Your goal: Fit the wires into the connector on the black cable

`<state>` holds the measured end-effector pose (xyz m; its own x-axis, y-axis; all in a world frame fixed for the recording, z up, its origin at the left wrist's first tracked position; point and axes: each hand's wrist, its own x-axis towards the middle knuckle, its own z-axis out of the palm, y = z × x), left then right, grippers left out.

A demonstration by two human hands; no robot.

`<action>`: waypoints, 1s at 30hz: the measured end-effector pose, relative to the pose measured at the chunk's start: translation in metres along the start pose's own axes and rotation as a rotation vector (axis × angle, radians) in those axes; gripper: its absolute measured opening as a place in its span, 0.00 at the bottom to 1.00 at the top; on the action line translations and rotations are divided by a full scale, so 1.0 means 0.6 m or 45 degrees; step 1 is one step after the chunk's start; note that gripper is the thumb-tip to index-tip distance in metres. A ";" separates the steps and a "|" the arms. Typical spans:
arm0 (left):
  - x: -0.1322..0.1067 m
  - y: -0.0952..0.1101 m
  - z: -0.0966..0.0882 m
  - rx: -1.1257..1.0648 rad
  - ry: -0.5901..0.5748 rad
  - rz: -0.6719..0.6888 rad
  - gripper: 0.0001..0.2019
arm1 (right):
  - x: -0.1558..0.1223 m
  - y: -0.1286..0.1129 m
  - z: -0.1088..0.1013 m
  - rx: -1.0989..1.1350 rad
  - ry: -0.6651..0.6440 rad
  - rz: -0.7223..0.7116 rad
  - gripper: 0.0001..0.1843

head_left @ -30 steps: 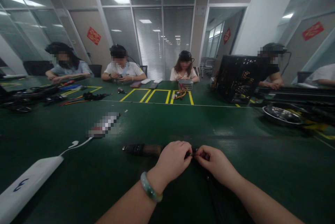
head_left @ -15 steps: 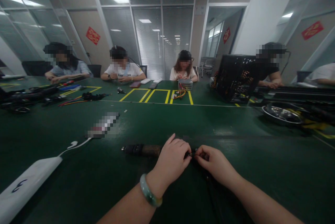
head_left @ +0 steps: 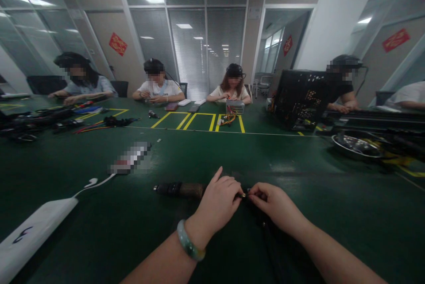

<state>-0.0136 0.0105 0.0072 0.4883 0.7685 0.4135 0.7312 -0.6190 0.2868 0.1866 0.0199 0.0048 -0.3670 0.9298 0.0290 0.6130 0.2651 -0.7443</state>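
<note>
My left hand (head_left: 219,202) is closed, thumb and fingers pinched around a small dark piece with a gold-coloured end (head_left: 244,195); its index finger sticks out. Just to the right, the fingertips of my right hand (head_left: 274,204) are pinched together close to that end. What they hold is hidden. A dark cylindrical object with a brown grip section (head_left: 191,190) and a metal tip lies on the green table (head_left: 186,248), and my left hand covers its right end. Below my right hand, a thin dark rod or cable (head_left: 265,235) runs toward the near edge.
A white power bank (head_left: 40,231) with a white cable is at left, near a blurred-out device (head_left: 131,158). Dark cables (head_left: 36,122) lie far left. A black computer case (head_left: 300,98) and a metal bowl (head_left: 357,146) stand right. Several people sit opposite.
The hands stay in nearly the same place. The gold-coloured end between my fingertips shows more clearly now, and the right fingertips have shifted slightly to the right.
</note>
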 end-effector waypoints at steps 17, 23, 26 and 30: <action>-0.001 -0.004 0.001 -0.082 -0.142 -0.161 0.05 | 0.006 0.022 0.024 0.363 0.036 0.165 0.10; 0.000 -0.004 0.001 -0.066 -0.132 -0.160 0.03 | 0.006 0.018 0.022 0.364 0.046 0.160 0.09; 0.001 -0.004 0.003 -0.064 -0.124 -0.158 0.04 | 0.005 0.016 0.018 0.244 0.064 0.059 0.06; 0.001 -0.004 0.003 -0.048 -0.121 -0.158 0.04 | 0.004 0.018 0.017 0.107 0.084 0.003 0.04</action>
<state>-0.0140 0.0125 0.0051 0.4396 0.8502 0.2897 0.7711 -0.5226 0.3637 0.1853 0.0222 -0.0096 -0.3168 0.9460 0.0691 0.5517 0.2431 -0.7978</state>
